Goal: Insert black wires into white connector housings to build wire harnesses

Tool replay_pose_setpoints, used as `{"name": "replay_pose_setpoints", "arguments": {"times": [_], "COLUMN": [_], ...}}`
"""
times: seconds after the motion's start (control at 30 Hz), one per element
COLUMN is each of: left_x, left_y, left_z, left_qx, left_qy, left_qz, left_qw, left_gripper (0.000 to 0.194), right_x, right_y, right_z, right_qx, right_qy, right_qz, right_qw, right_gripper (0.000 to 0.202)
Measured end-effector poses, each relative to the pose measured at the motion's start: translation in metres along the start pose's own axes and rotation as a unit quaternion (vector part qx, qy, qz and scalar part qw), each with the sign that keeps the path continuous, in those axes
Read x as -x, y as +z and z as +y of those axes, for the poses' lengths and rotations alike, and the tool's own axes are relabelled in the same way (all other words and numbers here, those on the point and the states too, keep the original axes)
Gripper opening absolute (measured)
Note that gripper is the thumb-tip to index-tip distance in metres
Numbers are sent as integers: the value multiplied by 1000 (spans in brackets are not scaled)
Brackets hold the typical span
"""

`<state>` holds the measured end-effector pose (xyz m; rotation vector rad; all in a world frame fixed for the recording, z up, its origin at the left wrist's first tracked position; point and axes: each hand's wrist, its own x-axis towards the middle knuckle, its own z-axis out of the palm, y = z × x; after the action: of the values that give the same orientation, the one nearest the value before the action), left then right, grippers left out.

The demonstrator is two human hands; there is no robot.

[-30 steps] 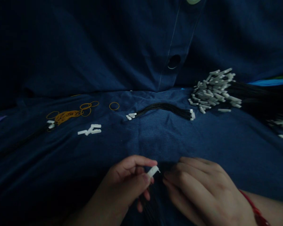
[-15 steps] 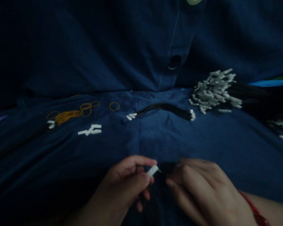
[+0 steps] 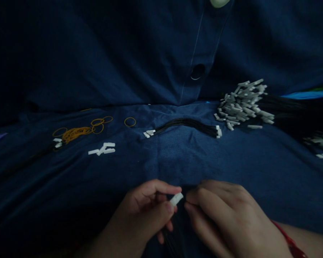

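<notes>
My left hand [image 3: 150, 215] is closed, pinching a small white wire connector [image 3: 177, 199] between thumb and index finger. A bundle of thin black wires [image 3: 172, 240] hangs below this connector, past the curled lower fingers. Just to the right, my right hand [image 3: 226, 215] is closed in a pinch, its fingertips a short gap from the connector's end. The thin dark wire in that pinch is mostly hidden by the fingers and the dim light.
Ahead lies a black wire bundle [image 3: 187, 123] with white connectors at both ends. Several loose white connectors [image 3: 103, 148] and orange rubber bands [image 3: 76, 134] are at left. A large pile of white-ended wires [image 3: 244, 105] lies at right. Blue cloth [image 3: 140, 165] covers the surface.
My right fingertips have moved left, closer to the connector. The wire's metal tip, visible before at the connector's end, no longer shows. My left hand has shifted slightly right and down.
</notes>
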<state>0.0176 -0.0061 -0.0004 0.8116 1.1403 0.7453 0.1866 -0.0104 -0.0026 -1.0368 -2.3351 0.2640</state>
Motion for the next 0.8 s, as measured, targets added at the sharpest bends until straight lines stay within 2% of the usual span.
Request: {"name": "replay_pose_setpoints", "arguments": {"times": [0.33, 0.5, 0.6, 0.67, 0.8], "left_x": [0, 0, 1, 2, 3], "left_y": [0, -1, -1, 0, 1], "left_z": [1, 0, 1, 3, 7], "left_qx": [-48, -32, -14, 13, 45], "left_qy": [11, 9, 8, 11, 14], "left_qz": [-21, -4, 18, 44, 69], "left_qw": [999, 999, 1000, 999, 997], "left_gripper": [17, 15, 16, 17, 17], "right_x": [1, -3, -8, -10, -2], "right_y": [4, -2, -14, -26, -43], "right_z": [2, 1, -1, -1, 7], "right_qx": [-5, -35, -91, -155, -292], "right_qy": [-10, 1, 79, 152, 263], "right_qz": [2, -17, -74, -104, -94], "right_qw": [1000, 999, 990, 970, 915], "right_gripper": [19, 19, 18, 16, 18]}}
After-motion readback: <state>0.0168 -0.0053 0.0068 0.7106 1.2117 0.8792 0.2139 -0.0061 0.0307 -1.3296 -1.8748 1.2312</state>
